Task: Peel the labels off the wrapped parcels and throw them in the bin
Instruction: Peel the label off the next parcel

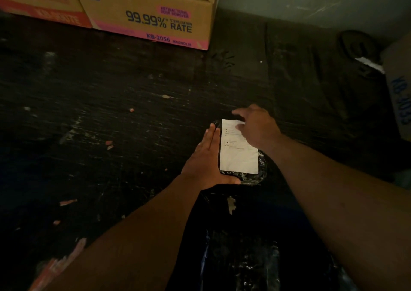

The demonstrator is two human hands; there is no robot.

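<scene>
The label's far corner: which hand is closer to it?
Right. The right hand rests on the label at that corner; the left hand lies flat along its left edge.

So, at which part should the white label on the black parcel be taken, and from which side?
Take the label at its far right corner, where the right hand already rests, and peel toward the body. It lies flat on the wrapped parcel, so only an edge or corner gives a grip. The left hand steadies the parcel's left side.

Two hands (206,157) (255,126) — one parcel (260,175), one label (239,155) — three boxes (151,12) (37,1) (398,86)
</scene>
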